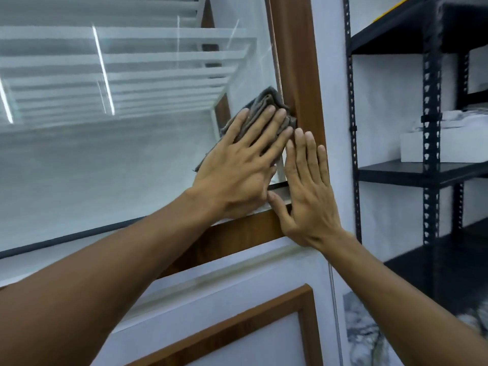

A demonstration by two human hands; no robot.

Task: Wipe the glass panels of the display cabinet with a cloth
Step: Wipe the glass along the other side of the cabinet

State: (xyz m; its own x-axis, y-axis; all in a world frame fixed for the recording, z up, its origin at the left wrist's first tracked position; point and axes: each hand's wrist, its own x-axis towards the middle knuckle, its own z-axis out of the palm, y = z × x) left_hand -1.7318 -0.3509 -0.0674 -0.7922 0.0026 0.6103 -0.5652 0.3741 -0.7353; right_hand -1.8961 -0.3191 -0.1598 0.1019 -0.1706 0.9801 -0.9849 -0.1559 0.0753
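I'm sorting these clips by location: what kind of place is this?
Probably a shop or its stockroom: a wood-framed glass display cabinet with glass shelves, and beside it a black slotted-steel rack holding white boxes.

Counts: 2 hands, left hand (237,165) and right hand (309,191). 1 cloth (264,104). 1 glass panel (105,143) in view. 1 cabinet (298,62). 1 black rack (433,101). 1 white box (417,150). Glass shelves (158,59): several, too many reflections for an exact count.
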